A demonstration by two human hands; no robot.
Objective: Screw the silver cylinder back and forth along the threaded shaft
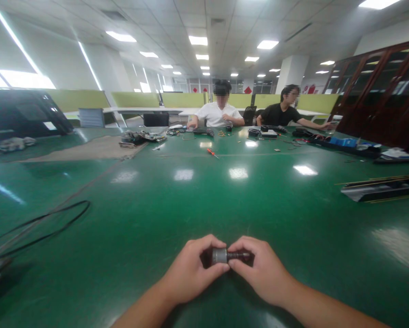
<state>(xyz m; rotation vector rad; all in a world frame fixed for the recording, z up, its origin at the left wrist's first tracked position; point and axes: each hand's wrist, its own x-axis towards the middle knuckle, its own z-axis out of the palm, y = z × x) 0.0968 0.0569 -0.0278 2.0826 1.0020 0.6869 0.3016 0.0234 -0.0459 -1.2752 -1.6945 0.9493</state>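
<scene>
We hold a metal part (220, 256), a grey cylinder with a dark ribbed shaft, just above the middle of the near edge of the green tabletop (204, 200). Our left hand (190, 266) grips the cylinder between thumb and fingers; our right hand (262, 269) pinches around the shaft. Farther out, we see a black cable (89, 204) looping in from the left edge, a dark channel (389, 188) by the right edge, an orange screwdriver (210, 152) toward the far edge, and two people (218, 115) seated there.
</scene>
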